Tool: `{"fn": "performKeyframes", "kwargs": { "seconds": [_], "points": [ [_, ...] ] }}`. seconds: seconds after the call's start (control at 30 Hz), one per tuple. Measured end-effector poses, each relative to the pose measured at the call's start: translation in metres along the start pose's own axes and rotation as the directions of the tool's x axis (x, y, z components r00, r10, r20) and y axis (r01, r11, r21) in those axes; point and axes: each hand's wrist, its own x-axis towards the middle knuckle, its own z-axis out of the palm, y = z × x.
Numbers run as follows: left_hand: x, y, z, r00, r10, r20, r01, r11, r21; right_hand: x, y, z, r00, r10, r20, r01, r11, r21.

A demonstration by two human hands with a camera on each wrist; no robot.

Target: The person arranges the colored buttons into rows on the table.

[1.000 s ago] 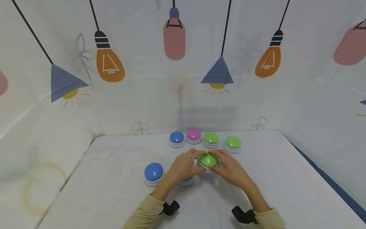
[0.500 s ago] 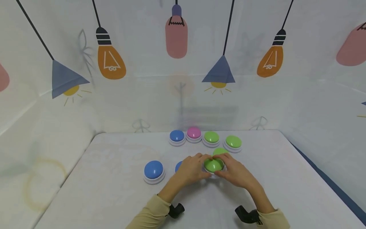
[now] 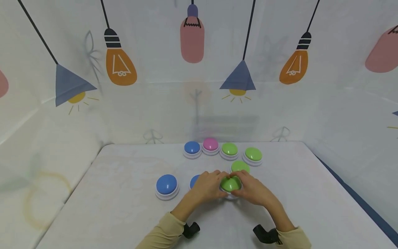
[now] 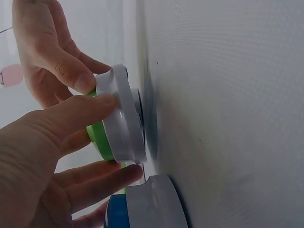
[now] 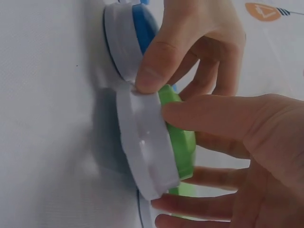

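Both hands hold one green push button with a white round base, gripping it from opposite sides. My left hand pinches its left rim between thumb and fingers; my right hand grips the right. In the left wrist view the button's white base is tilted, with a gap between it and the table. The right wrist view shows the base with a shadow beside it. Just behind the hands sits another green button. A blue button is partly hidden by my left hand.
Farther left stands a second blue button. Along the back edge are a blue button, a pink button and two green buttons, one central, one rightward. A white cloth covers the table; a printed curtain hangs behind.
Both hands have brought the held green button nearer to me and a little to the right. The green button behind it and part of the near blue button's top have come into view.
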Motion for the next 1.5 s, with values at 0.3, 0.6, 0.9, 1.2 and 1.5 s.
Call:
{"fn": "performKeyframes", "kwargs": {
  "seconds": [0.3, 0.6, 0.9, 1.2, 1.5],
  "points": [
    [0.002, 0.005, 0.008, 1.000, 0.023, 0.013, -0.023, 0.999, 0.033, -0.002, -0.002, 0.000, 0.996, 0.066, 0.055, -0.066, 0.998, 0.011],
    [0.000, 0.007, 0.010, 1.000, 0.029, -0.012, -0.029, 0.998, 0.061, 0.000, 0.000, 0.003, 0.992, 0.105, 0.075, -0.107, 0.994, 0.014],
    [-0.001, 0.007, 0.010, 0.998, 0.048, -0.031, -0.046, 0.996, 0.082, -0.003, 0.000, 0.003, 0.990, 0.106, 0.094, -0.109, 0.993, 0.035],
    [0.000, 0.004, 0.008, 0.999, 0.048, -0.006, -0.048, 0.998, 0.032, -0.003, -0.001, 0.000, 0.989, 0.091, 0.117, -0.099, 0.993, 0.057],
    [0.000, 0.000, 0.005, 0.998, 0.051, -0.023, -0.051, 0.999, 0.011, -0.005, -0.003, -0.005, 0.989, 0.091, 0.113, -0.094, 0.995, 0.023]
  ]
}}
